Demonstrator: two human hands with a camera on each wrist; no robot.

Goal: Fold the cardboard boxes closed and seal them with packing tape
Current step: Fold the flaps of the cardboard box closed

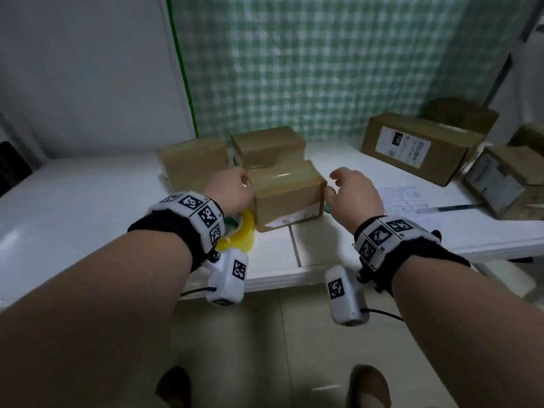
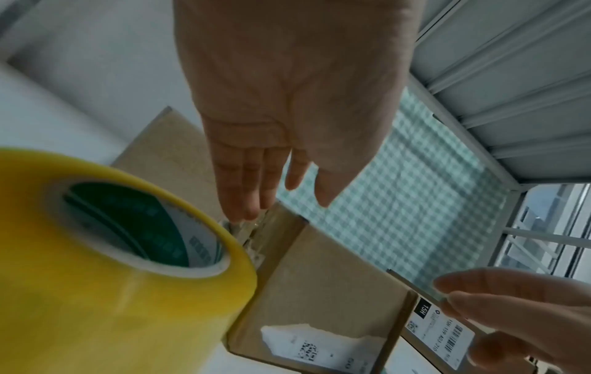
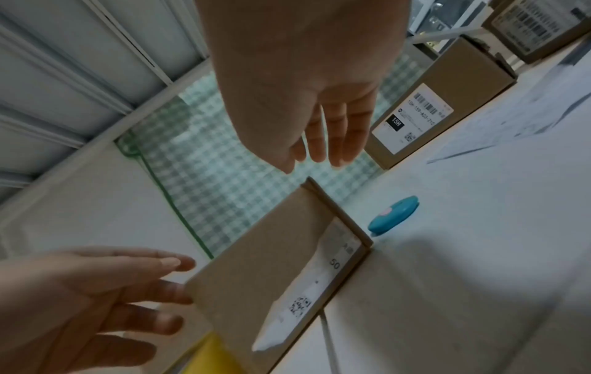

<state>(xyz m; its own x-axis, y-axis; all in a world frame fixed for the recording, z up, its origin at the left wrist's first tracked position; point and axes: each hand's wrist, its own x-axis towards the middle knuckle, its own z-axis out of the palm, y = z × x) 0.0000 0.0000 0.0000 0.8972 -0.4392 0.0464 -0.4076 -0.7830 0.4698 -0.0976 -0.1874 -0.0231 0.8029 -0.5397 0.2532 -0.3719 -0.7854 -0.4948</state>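
A small cardboard box (image 1: 287, 195) lies closed in the middle of the white table (image 1: 88, 201), with clear tape shining across its top. My left hand (image 1: 244, 179) is at the box's left end, its straight fingers (image 2: 243, 202) touching crinkled tape there. My right hand (image 1: 332, 182) hovers at the box's right end, fingers (image 3: 332, 141) relaxed and holding nothing. The yellow tape roll (image 1: 241, 234) lies on the table under my left wrist, large in the left wrist view (image 2: 112, 291). A torn white label (image 3: 297, 291) is on the box's near side.
Two more taped boxes (image 1: 192, 160) (image 1: 268, 145) stand just behind. A larger labelled box (image 1: 418, 145) and other boxes (image 1: 506, 178) sit at the right. A small blue object (image 3: 393, 213) lies by the box's right end. A printed sheet (image 1: 403, 195) and pen (image 1: 447, 208) lie right.
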